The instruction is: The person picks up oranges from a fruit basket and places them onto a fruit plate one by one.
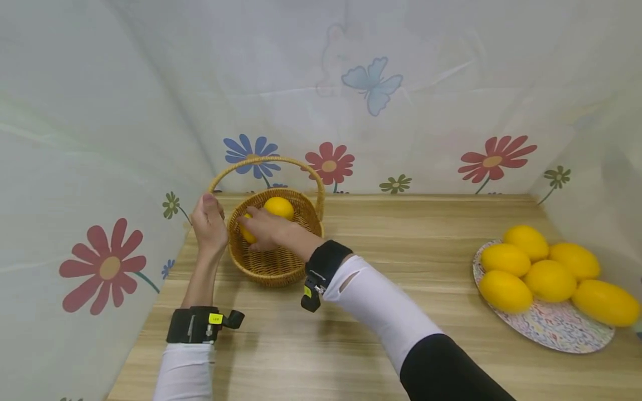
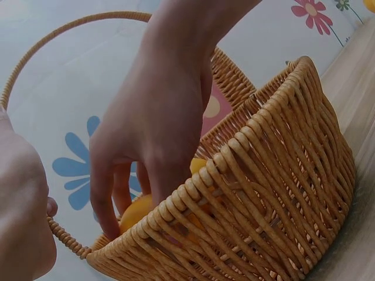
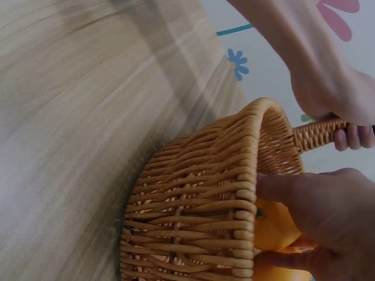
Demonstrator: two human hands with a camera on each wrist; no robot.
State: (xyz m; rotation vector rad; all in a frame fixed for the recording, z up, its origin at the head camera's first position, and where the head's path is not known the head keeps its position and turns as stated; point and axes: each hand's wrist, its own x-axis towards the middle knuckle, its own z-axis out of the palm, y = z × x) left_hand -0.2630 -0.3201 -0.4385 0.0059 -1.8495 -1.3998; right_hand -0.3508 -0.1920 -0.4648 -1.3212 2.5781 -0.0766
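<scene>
A wicker basket [image 1: 273, 275] with a tall arched handle [image 1: 266, 160] stands on the wooden table. My left hand [image 1: 208, 223] grips the handle low on its left side, fingers wrapped round it. Inside the basket, my right hand [image 1: 268, 227] has its fingers and thumb round a yellow oval fruit [image 1: 247, 229]. That fruit [image 3: 274, 225] shows a small green stem spot in the right wrist view. A second yellow fruit [image 1: 279, 208] lies beside it at the back of the basket. In the left wrist view, the near rim [image 2: 193, 187] hides part of the fruit and fingertips.
On the right of the table [image 1: 401, 267], a speckled oval plate [image 1: 572, 328] bears several more yellow fruits [image 1: 551, 280]. One of them overhangs the plate's right edge in the head view. Pale hangings [image 1: 426, 133] printed with flowers rise behind and at both sides.
</scene>
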